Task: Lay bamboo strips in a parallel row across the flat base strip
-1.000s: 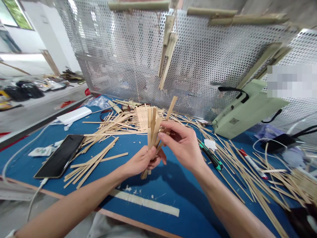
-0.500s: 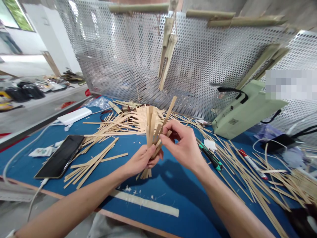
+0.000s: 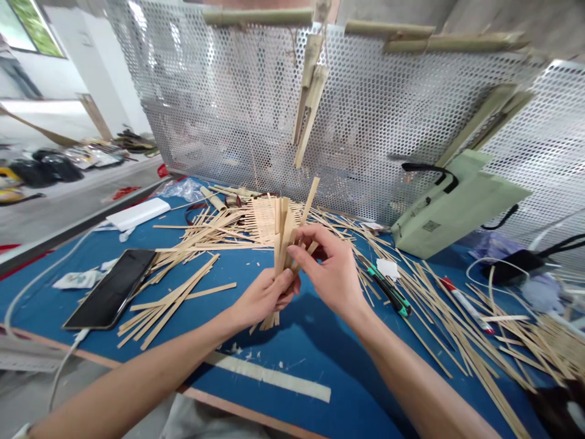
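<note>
My left hand (image 3: 267, 294) is closed around a bundle of flat bamboo strips (image 3: 282, 235), held nearly upright over the table, their lower ends poking out below the fist. At the bundle's right side, my right hand (image 3: 331, 262) pinches bamboo strips between thumb and fingers. One long strip (image 3: 311, 198) rises above that hand, tilted to the right. Just behind the bundle lies a woven bamboo piece (image 3: 260, 219) with loose strip ends. How many strips my right fingers hold is hidden.
Loose bamboo strips (image 3: 176, 305) lie left, more (image 3: 461, 329) right. A phone (image 3: 112, 289), a white power bank (image 3: 138, 213), a green-black cutter (image 3: 388, 289), a red-white marker (image 3: 466, 305) and a pale green bag (image 3: 452, 210) are on the blue table (image 3: 365, 378). A flat pale strip (image 3: 274, 375) lies near the front edge.
My right hand has shifted slightly left, closer against the bundle. The long tilted strip has moved left with it and stands a little more upright. My left hand keeps its grip.
</note>
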`<action>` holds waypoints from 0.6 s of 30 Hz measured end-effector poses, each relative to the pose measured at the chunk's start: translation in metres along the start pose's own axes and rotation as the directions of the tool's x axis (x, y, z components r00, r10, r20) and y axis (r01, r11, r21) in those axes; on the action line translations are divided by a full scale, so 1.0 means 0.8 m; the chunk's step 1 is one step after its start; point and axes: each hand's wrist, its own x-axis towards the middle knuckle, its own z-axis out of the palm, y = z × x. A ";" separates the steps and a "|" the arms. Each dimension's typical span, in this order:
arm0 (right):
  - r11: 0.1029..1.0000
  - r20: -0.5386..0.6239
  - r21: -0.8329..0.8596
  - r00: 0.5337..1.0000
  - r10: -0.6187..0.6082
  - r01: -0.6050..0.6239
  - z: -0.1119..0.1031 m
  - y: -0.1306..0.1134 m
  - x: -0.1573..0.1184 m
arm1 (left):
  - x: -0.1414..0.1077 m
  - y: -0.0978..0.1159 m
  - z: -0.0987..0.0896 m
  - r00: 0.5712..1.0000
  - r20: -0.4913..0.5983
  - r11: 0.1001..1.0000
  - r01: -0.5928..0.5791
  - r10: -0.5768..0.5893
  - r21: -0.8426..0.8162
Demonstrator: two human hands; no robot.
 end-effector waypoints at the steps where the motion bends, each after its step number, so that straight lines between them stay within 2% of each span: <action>1: 1.000 0.016 0.016 1.000 0.010 -0.010 0.000 0.001 0.000 | 0.000 0.000 0.000 1.000 -0.005 1.000 0.004 -0.004 0.001; 5: 0.996 0.037 0.086 0.999 0.010 -0.014 -0.003 0.010 0.004 | -0.001 0.001 -0.002 0.999 -0.048 1.000 0.010 -0.009 0.005; 11: 0.994 -0.107 0.088 0.993 -0.048 0.058 -0.012 0.017 0.012 | 0.002 -0.001 -0.002 0.992 -0.121 1.000 0.027 -0.027 -0.003; 15: 0.965 -0.136 0.260 0.989 0.056 -0.019 0.002 0.016 0.007 | 0.004 -0.003 0.002 0.995 -0.094 0.999 0.026 -0.028 -0.021; 18: 0.958 -0.117 0.273 0.985 0.126 -0.090 0.018 0.018 0.000 | 0.005 -0.002 0.004 0.995 -0.096 1.000 0.018 -0.019 -0.012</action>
